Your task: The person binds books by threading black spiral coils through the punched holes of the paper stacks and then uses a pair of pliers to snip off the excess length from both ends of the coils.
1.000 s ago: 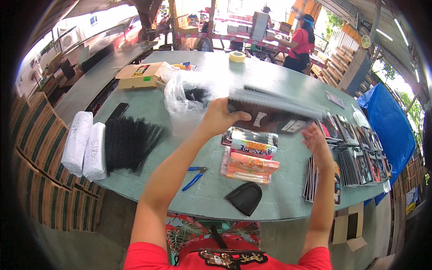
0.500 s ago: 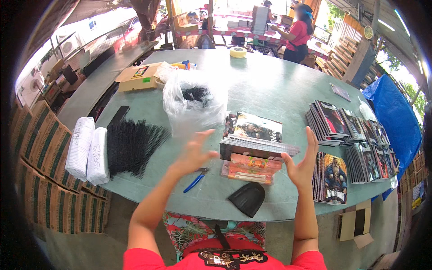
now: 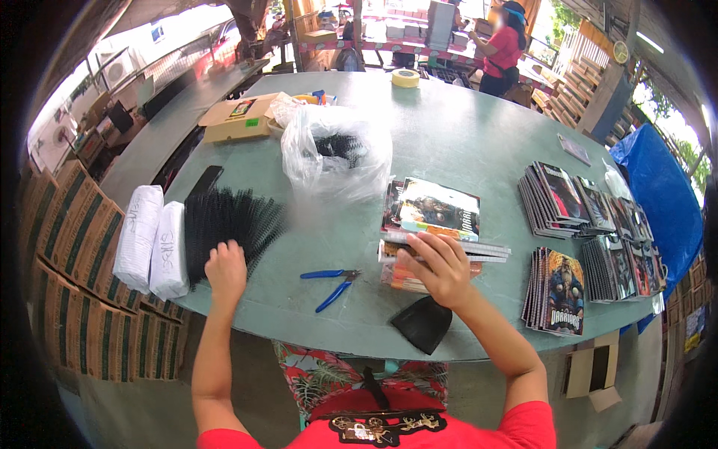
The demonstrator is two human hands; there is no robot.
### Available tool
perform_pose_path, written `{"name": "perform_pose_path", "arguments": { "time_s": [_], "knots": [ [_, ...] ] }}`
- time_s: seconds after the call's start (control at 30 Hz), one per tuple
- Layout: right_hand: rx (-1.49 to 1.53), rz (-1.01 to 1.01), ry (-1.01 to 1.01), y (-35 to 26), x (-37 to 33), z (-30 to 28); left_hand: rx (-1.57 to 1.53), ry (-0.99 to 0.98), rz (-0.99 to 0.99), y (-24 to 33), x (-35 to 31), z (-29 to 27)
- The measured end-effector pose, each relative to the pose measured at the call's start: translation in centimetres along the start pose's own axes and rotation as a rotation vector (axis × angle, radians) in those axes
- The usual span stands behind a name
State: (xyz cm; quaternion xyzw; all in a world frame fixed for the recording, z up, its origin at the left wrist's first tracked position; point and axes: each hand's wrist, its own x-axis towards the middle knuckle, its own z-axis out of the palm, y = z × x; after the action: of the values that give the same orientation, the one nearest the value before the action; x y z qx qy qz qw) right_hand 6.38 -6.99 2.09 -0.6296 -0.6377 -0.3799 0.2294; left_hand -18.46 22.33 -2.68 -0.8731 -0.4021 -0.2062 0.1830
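Head view. Use the blue-handled pliers point(image 3: 348, 278) on the tabletop point(image 3: 464, 135) as the reference. The hands work on either side of them.

The left hand point(image 3: 226, 274) is left of the pliers, at the near edge of a fanned pile of black coils point(image 3: 233, 217). Its fingers are curled inward; whether they pinch a coil cannot be told. The coils lie left of and beyond the pliers. Two white packs point(image 3: 137, 239) lie farther left of the pliers, beside the coils.

The right hand point(image 3: 444, 278) is right of the pliers, over the near part of the spiral-bound notebooks point(image 3: 441, 206). Its fingers are loosely bent and slightly apart; whether they grip a notebook cannot be told. The notebooks lie right of and beyond the pliers.

A black wedge-shaped piece point(image 3: 424, 325) lies to the right of the pliers, nearer the person. A clear plastic bag point(image 3: 336, 168) containing black material stands beyond the pliers. Notebook stacks point(image 3: 562, 288) stand well to the right of the pliers.
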Motion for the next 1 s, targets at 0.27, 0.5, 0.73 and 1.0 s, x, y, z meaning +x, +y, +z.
{"name": "perform_pose_path", "arguments": {
  "time_s": [0.27, 0.5, 0.73, 1.0],
  "knots": [
    [0.063, 0.359, -0.078, -1.8, 3.2, 2.7, -1.007, 0.371, -0.222, 3.9, 5.9, -11.7],
    [0.023, 0.502, -0.127, 0.2, 4.4, 4.6, -1.496, -0.254, -0.034, 14.1, 4.9, -11.8],
    [0.283, 0.61, -0.197, 0.1, 4.6, 3.3, -1.176, 0.125, 0.258, 17.9, 2.1, -7.9],
    [0.3, 0.57, -0.293, -0.1, 4.9, 2.5, -1.107, -0.109, 0.118, 18.0, 2.4, -7.6]
  ]
}}
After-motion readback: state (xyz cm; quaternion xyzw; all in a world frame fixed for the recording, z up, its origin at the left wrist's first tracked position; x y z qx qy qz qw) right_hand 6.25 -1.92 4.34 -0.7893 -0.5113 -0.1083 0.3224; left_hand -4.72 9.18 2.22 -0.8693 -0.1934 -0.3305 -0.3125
